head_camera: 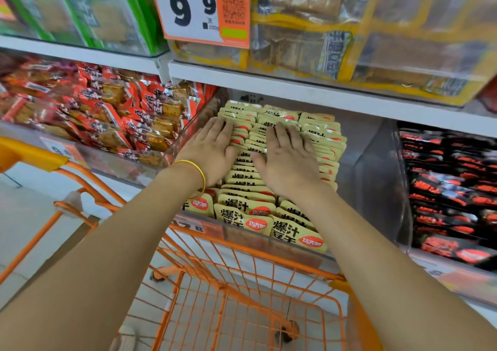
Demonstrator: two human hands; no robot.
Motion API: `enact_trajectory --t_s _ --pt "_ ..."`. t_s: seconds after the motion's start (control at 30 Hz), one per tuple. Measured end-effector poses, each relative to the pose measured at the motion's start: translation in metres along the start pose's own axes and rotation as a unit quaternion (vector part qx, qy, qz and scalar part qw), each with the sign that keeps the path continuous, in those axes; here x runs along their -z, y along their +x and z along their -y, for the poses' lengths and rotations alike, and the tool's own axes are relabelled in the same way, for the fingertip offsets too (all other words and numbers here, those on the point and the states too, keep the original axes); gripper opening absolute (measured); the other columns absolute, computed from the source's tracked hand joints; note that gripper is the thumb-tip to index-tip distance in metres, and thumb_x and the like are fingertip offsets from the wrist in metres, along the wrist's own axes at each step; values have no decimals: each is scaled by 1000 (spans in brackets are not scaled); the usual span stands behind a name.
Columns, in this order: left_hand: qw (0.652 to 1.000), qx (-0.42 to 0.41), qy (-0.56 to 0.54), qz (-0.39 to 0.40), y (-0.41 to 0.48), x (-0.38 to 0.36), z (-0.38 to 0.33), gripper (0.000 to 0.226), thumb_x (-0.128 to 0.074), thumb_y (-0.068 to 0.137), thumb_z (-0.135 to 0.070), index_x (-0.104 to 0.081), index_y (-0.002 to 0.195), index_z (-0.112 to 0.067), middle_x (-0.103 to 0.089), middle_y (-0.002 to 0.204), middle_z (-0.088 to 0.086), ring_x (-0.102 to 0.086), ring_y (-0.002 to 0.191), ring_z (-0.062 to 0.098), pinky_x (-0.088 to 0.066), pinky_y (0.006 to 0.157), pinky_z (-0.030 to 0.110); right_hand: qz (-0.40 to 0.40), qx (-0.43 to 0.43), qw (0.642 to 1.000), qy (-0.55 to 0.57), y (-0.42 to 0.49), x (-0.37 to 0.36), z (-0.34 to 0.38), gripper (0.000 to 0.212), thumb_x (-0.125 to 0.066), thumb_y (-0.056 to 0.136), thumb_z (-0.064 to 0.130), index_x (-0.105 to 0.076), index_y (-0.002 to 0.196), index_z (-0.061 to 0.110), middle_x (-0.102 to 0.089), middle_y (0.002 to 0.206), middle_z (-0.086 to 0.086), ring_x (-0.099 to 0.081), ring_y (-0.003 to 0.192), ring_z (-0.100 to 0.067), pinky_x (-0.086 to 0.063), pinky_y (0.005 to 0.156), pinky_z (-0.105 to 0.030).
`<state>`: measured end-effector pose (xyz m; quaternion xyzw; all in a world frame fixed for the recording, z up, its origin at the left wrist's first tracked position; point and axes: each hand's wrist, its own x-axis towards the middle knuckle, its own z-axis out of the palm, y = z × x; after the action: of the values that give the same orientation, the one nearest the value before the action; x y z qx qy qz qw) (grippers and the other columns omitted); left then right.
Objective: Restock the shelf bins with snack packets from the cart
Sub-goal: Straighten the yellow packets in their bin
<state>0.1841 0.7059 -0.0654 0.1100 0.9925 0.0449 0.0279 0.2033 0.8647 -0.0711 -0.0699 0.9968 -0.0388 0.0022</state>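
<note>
Orange wire cart (242,283) nearest, parked against the shelf; basket part in view shows no packets. Both forearms reach over it into the clear middle bin (376,184). Left hand (212,151), yellow bangle (200,176) on the wrist, and right hand (287,159) lie flat, fingers straight, palms down, side by side on the rows of tan snack packets (258,216) filling that bin. Nothing gripped. Red packets (107,116) in the bin to the left, black-and-red packets (443,189) to the right. Shelf above: green-edged packs (80,14), yellow-edged packs (322,41), price sign (193,9) reading 9.9.
</note>
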Motion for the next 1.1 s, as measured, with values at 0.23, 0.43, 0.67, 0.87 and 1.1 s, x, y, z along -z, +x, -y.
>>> enact_trajectory --t_s 0.23,0.43,0.67,0.87,1.1 --pt "999 -32 5 33 -9 7 1 56 -11 99 -39 0 150 -19 7 157 2 8 144 12 2 118 30 -22 -33 999 31 -14 6 -8 62 -16 99 50 -10 152 18 0 160 -5 3 147 -25 0 118 -48" --pt "997 -24 33 69 -22 11 5 54 -9 100 -38 3 149 -20 8 157 1 8 144 12 2 118 31 -4 -4 999 38 -24 6 -11 64 -16 98 52 -13 151 17 -4 159 -8 -2 147 -24 -4 119 -45" --pt "999 -43 1 18 12 23 -41 54 -14 99 -31 -3 150 -18 4 158 4 4 145 15 -1 117 31 -91 -301 836 451 -17 15 -59 52 -38 99 34 -33 137 -2 -43 139 -18 -42 128 -34 -36 99 -35" --pt "997 -49 38 49 20 2 -47 56 -12 99 -35 5 149 -17 12 157 2 11 144 14 3 118 32 -13 -301 773 558 -11 10 -61 55 -33 100 43 -25 144 11 -39 145 -9 -38 133 -29 -31 104 -35" --pt "997 -39 41 55 14 5 -50 56 -11 99 -35 7 149 -17 13 157 2 12 143 13 5 116 30 7 -296 765 572 -15 14 -59 63 -31 98 52 -16 150 19 -28 153 -4 -28 140 -28 -24 112 -40"
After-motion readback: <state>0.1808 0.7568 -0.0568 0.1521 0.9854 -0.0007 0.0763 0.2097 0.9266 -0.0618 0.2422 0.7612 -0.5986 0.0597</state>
